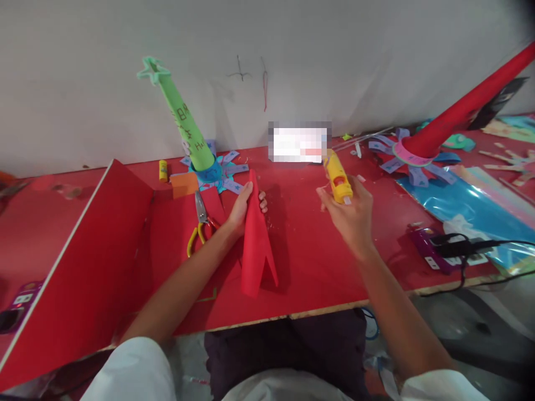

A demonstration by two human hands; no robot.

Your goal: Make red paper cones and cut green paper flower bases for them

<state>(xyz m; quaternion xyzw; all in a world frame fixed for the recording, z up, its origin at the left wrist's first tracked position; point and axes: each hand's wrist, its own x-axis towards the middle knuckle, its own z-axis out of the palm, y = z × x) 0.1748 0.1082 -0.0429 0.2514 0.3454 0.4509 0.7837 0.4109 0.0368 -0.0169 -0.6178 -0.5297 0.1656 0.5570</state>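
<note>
My left hand (244,203) is closed around a rolled sheet of red paper (254,245), narrow at the top and split at its lower end. In my right hand (353,217) is a yellow glue gun (336,177), a whitish stick end showing at its back. The gun is held above the table, apart from the red paper. Scissors (200,214) with yellow and red handles lie just left of my left hand. Behind them stands a tilted green paper cone (186,120) topped with a star, on a blue base with spread paper strips.
A red board (87,262) stands upright at the left. A yellow glue stick (163,171) and an orange paper piece (184,185) sit near the green cone. To the right are a red cone (460,114), blue sheets (443,195) and a purple power strip (432,250) with black cables.
</note>
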